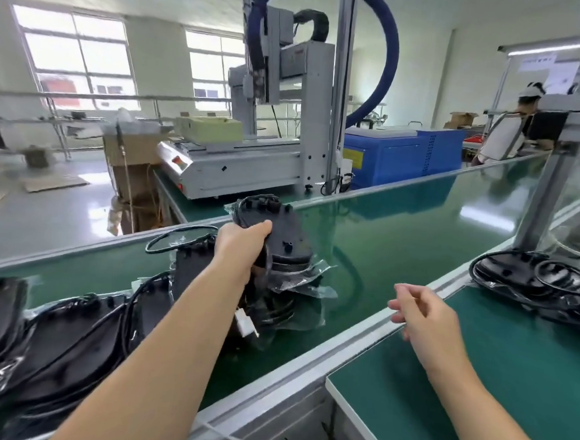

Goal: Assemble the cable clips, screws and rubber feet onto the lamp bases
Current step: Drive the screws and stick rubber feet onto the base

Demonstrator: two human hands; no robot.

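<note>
While the top lamp base (288, 242) sits tilted on a stack of more bases in crinkly clear plastic out on the green conveyor belt (401, 220), the left hand (242, 245) has it clamped by its near edge, fingers wrapped over and thumb on top. A coiled black cable (259, 202) is bunched at the far end of that base, kinda blurry, so I can't tell if it's clipped in or just lying there. There's a little raised nub on the base face, but whether it's a screw or a post is too small to call. The lower part of the stack is mostly hidden behind the forearm, with a white tag (245, 323) poking out. The right hand (426, 315) hovers over the aluminium rail (352, 344) with nothing in it, fingers loosely curled and apart. More bases (50, 333) lie smeared and cut off at lower left, and another pile with cables (548, 279) sits on the near green mat (511, 372) at right. Behind the belt stands a grey screw machine (251, 162).
</note>
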